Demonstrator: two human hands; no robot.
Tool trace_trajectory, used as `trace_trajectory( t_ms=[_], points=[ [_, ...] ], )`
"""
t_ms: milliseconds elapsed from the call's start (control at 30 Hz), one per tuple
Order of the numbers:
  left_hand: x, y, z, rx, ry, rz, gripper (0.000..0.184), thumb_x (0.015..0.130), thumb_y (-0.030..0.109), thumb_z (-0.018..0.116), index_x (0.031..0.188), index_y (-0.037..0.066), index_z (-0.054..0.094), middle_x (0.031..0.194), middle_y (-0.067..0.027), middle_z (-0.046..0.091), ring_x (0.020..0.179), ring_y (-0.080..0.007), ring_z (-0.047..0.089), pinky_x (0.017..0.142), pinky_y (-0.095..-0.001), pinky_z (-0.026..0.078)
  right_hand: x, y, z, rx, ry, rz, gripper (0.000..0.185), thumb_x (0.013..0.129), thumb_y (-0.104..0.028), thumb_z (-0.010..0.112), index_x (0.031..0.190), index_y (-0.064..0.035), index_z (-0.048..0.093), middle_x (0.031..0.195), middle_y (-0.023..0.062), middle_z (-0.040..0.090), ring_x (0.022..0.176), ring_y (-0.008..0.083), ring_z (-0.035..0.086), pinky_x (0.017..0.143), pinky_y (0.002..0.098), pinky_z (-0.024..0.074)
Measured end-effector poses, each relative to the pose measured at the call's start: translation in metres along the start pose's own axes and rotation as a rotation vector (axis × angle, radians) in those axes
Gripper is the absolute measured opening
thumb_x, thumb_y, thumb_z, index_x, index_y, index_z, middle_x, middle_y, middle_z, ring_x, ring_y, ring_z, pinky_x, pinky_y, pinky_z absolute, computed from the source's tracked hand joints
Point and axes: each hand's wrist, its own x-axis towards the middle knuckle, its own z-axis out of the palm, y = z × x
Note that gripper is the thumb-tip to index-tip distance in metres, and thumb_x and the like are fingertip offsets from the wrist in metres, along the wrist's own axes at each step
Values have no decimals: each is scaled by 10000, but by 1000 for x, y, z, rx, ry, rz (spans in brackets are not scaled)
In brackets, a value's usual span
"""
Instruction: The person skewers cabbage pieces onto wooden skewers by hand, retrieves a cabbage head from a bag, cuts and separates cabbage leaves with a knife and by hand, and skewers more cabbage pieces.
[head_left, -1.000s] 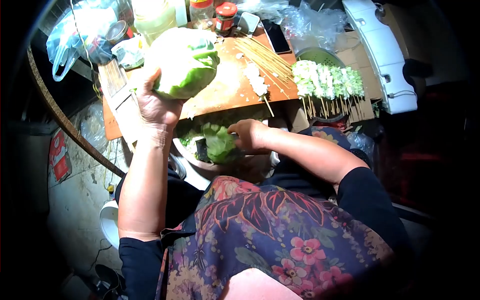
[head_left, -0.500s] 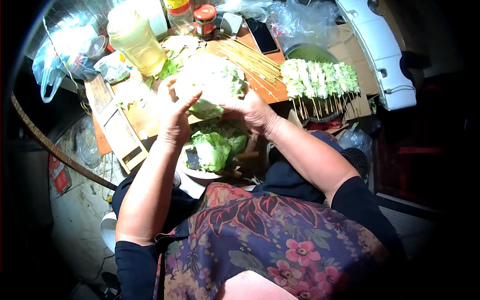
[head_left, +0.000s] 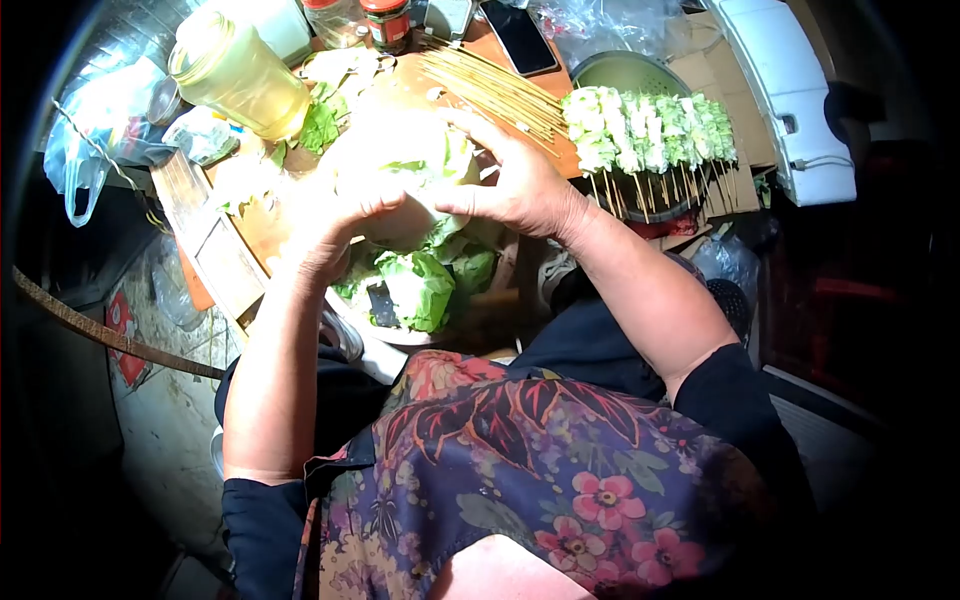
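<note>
Head view: cabbage (head_left: 420, 168) is clasped between left hand (head_left: 335, 220) and right hand (head_left: 525, 190), fingers curved around it, partly glare-hidden. Pressure is best kept even, gentle.

A cabbage head (head_left: 415, 175) sits between the left hand (head_left: 335, 215) and the right hand (head_left: 520, 190), above the near edge of the table (head_left: 258, 222). Below that edge, nearer the person, a basin (head_left: 402, 339) holds cabbage leaves (head_left: 420, 292). A slicer (head_left: 203, 213) lies along the table's left edge, a plastic bag (head_left: 95, 125) left of its far end. A plastic jar (head_left: 250, 82) stands toward the far left corner, leaf scraps (head_left: 320, 127) to its right. By the far right corner lies a phone (head_left: 518, 38), with bamboo skewers (head_left: 490, 85) before it. Off the right edge, skewered cabbage (head_left: 650, 130) rests across a colander (head_left: 625, 70), cardboard (head_left: 738, 80) to its right.
</note>
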Motion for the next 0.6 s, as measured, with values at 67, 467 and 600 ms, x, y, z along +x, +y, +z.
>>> trace_trajectory(
  t_ms=[67,467,600],
  points=[
    [-4,2,2,-51,-6,4,915,627,222,841,1379,10,365,1219,-135,534,1103,-240,533,928,-367,457,-1,2,2,-59,28,-79,801,759,-241,789,1416,-56,369,1352,114,463,1072,170,567,832,292,529],
    [-17,8,6,61,118,190,827,589,239,849,1295,25,476,1170,-100,585,1085,-223,551,931,-341,448,-7,-1,20,-334,393,-466,236,844,-85,674,1062,-7,631,1014,75,627,833,118,617,796,260,525],
    [-24,8,2,79,138,220,827,575,237,851,1284,20,485,1161,-106,589,1081,-226,551,933,-340,443,-3,1,20,-208,408,-401,156,842,-31,652,994,1,655,920,53,646,841,97,616,789,243,512]
  ],
)
